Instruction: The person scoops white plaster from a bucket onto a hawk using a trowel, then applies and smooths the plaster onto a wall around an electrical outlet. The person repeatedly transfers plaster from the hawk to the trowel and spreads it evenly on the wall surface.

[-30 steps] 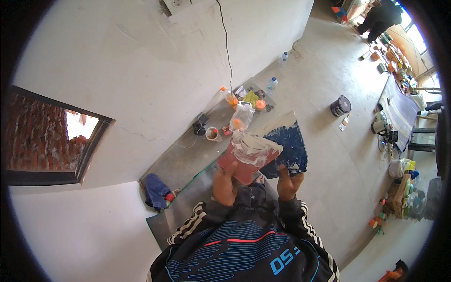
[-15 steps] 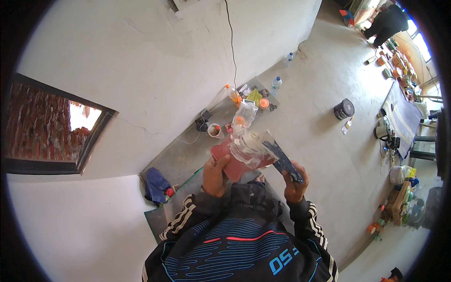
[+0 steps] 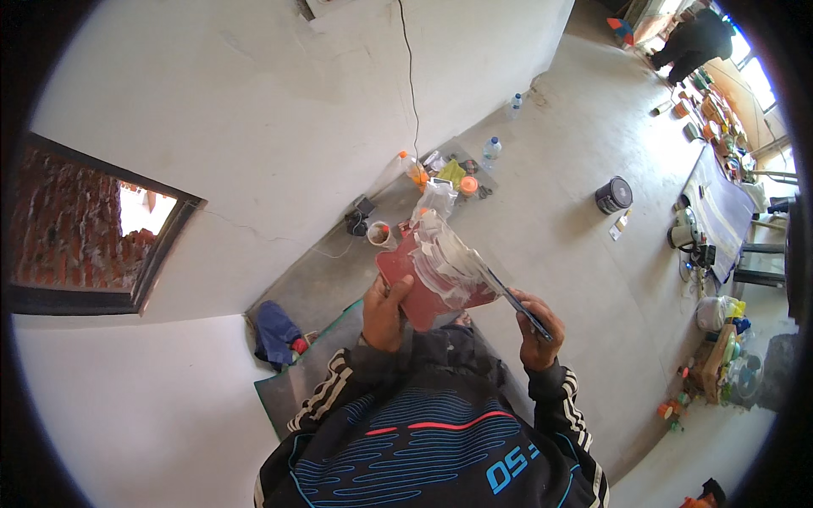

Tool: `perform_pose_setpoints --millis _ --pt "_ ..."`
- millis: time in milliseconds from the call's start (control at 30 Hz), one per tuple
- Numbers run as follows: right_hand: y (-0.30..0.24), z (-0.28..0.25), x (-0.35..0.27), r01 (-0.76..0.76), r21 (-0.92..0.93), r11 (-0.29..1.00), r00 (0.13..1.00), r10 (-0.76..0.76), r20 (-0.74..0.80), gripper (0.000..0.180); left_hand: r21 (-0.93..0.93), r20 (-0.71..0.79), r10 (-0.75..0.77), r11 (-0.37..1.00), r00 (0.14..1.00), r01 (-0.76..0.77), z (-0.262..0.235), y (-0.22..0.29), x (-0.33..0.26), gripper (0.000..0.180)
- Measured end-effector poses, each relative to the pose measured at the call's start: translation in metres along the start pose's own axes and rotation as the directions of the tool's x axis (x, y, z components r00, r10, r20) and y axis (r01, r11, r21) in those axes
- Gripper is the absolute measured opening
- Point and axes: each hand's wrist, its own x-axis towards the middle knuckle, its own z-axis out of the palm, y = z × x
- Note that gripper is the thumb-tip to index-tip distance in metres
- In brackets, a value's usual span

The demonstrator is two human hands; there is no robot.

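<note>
My left hand (image 3: 384, 315) is closed around the near-left edge of a flat red plastering board (image 3: 420, 306), thumb on top. Pale wet putty (image 3: 442, 262) is smeared thickly across the board's far and right part. In my right hand (image 3: 540, 330) is a putty knife (image 3: 522, 306) with a dark blue handle, now seen almost edge-on. Its blade meets the putty along the board's right edge, and the coating hides most of the blade.
Bottles, bags and a cup (image 3: 378, 234) stand along the wall beyond the board. A dark bucket (image 3: 614, 196) is on the floor to the right. A black-framed window (image 3: 161, 254) is at left. Another person (image 3: 693, 44) bends over at the far right, near scattered items.
My right hand has turned the putty knife from showing its broad side to nearly edge-on. The putty on the board is spread differently. My left hand keeps its grip.
</note>
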Motion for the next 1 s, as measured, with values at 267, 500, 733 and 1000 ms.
perform_pose_setpoints --millis 267,500,733,1000 --pt "-0.01 -0.006 0.001 -0.019 -0.067 0.998 1.0 0.018 -0.018 0.016 -0.035 0.05 0.018 0.999 0.999 -0.017 0.006 -0.006 0.003 0.038" --pt "-0.014 -0.009 -0.008 -0.175 -0.141 0.974 0.982 0.163 -0.092 0.024 0.019 0.035 0.049 0.999 0.998 -0.05 0.009 -0.015 0.008 0.038" --pt "-0.018 -0.019 -0.022 -0.383 -0.203 0.901 0.921 0.358 -0.151 0.025 0.003 0.056 0.066 0.998 0.996 -0.066 0.012 -0.02 0.01 0.036" --pt "-0.011 -0.02 -0.027 -0.413 -0.133 0.901 0.904 0.387 -0.182 0.026 0.1 0.091 0.092 0.99 0.992 -0.101 0.014 -0.015 0.015 0.036"
